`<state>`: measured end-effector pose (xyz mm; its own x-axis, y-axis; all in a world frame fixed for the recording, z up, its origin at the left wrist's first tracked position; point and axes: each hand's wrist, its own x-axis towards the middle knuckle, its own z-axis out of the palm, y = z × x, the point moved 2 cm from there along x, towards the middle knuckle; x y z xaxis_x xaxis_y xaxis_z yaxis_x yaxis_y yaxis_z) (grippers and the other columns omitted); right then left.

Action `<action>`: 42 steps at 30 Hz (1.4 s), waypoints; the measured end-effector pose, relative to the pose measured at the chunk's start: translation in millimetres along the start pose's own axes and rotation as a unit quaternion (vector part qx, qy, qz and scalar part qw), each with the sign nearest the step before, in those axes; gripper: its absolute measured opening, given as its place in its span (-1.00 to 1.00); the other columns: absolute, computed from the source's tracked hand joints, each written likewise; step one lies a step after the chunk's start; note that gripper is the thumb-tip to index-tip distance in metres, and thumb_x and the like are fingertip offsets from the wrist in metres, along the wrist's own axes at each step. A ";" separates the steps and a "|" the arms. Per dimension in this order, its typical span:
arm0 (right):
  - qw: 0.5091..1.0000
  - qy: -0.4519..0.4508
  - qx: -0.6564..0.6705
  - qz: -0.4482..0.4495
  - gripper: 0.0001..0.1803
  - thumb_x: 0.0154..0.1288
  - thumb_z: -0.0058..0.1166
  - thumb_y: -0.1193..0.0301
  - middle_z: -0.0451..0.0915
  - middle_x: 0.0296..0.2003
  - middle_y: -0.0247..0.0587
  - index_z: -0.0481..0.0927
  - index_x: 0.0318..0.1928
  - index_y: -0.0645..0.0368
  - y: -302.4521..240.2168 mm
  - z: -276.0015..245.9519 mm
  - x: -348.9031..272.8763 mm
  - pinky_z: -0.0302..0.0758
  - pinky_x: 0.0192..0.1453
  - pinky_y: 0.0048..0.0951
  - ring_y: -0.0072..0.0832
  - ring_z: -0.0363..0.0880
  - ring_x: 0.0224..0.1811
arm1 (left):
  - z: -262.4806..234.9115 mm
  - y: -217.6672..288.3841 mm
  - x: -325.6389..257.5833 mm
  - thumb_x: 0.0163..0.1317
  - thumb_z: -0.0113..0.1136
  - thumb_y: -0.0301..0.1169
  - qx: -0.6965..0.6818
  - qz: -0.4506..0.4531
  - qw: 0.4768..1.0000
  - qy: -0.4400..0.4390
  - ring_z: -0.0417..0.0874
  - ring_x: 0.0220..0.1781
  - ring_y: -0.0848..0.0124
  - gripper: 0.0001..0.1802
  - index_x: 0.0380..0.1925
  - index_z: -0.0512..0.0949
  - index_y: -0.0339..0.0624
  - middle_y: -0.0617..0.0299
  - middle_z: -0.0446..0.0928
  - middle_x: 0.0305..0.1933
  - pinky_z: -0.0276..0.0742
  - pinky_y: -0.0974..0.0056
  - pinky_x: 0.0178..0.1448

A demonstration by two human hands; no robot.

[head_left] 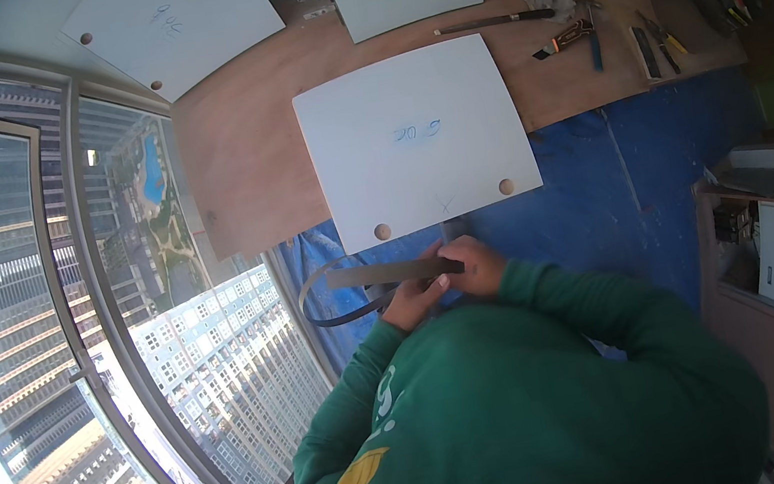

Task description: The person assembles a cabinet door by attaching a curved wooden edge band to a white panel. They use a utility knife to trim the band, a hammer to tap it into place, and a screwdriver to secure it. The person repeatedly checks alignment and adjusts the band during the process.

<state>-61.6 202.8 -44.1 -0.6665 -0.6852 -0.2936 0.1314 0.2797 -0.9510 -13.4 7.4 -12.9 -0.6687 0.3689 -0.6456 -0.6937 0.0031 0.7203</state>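
Left hand point(411, 306) and right hand point(477, 266) pinch the thin, grey-brown, flexible strip point(372, 276), likely steadying its curl (looping leftward).

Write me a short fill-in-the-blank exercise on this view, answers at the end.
1. The left hand and right hand hold a long, flat, grey-brown flexible strip, which loops out toward the picture's ____ side.
2. The white rectangular panel has ____ round tan recesses near its edge closest to the person.
3. The panel lies on the brown wooden tabletop; the sheet below is coloured ____.
4. The person's long sleeves are ____.

Missing words: left; two; blue; green.
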 end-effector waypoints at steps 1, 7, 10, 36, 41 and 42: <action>1.000 -0.001 0.001 -0.013 -0.50 0.34 0.42 0.17 0.69 0.07 0.04 0.67 0.18 0.14 -1.1 0.3 -0.7 0.58 0.32 -0.03 -0.07 0.68 0.20 | 5.9 3.5 1.2 0.59 0.20 -0.04 0.023 0.012 0.999 0.040 0.33 0.68 0.20 -0.20 0.66 0.23 -0.19 0.04 0.41 0.60 0.15 0.06 0.74; 0.995 -0.004 -0.092 -0.048 -0.45 0.35 0.44 0.13 0.71 0.00 -0.03 0.68 0.17 0.25 42.6 -138.5 -25.1 0.60 0.29 -0.14 -0.11 0.69 0.12 | 80.3 20.6 103.7 0.68 0.08 -0.23 -0.090 0.089 0.981 0.144 0.72 0.27 0.27 -0.60 0.24 0.65 -0.30 0.11 0.74 0.16 0.56 0.12 0.44; 0.998 0.009 -0.053 0.028 -0.44 0.39 0.44 0.13 0.71 -0.04 -0.09 0.66 0.20 0.28 65.3 -160.4 -27.8 0.63 0.22 -0.23 -0.25 0.70 0.05 | 53.1 41.7 63.6 0.62 0.17 -0.29 -0.096 0.040 0.971 0.217 0.81 -0.05 0.31 -0.70 0.09 0.65 -0.30 0.12 0.77 -0.13 0.72 0.16 0.12; 0.885 0.331 0.214 0.249 -0.15 0.33 0.51 -0.11 0.72 0.17 -0.04 0.61 0.32 0.34 236.3 -345.8 17.8 0.61 0.31 -0.14 -0.21 0.69 0.18 | -30.1 489.5 -317.6 0.47 0.00 -0.22 0.545 0.023 0.630 0.552 0.60 -0.29 0.40 -0.57 0.26 0.54 -0.07 0.23 0.55 -0.25 0.52 0.26 -0.16; 0.896 0.259 0.220 0.284 -0.07 0.30 0.55 -0.09 0.68 0.27 -0.01 0.54 0.42 0.33 254.4 -348.4 29.2 0.57 0.39 -0.13 -0.21 0.66 0.28 | -40.9 482.1 -326.4 0.49 0.01 -0.18 0.552 0.011 0.611 0.568 0.59 -0.26 0.39 -0.53 0.31 0.53 -0.07 0.22 0.55 -0.22 0.52 0.26 -0.12; 0.892 0.255 0.228 0.294 -0.07 0.29 0.56 -0.08 0.67 0.29 -0.01 0.53 0.43 0.33 262.9 -347.9 32.2 0.55 0.41 -0.12 -0.21 0.65 0.31 | -46.8 481.4 -330.9 0.51 0.02 -0.16 0.556 0.014 0.617 0.557 0.58 -0.26 0.39 -0.52 0.32 0.53 -0.08 0.21 0.55 -0.20 0.53 0.25 -0.13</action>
<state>-303.9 488.3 -270.0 -0.6155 -0.0825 -0.7838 0.7764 0.1077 -0.6210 -138.6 -156.7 535.5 -0.8745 -0.4832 0.0434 -0.4802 0.8748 0.0638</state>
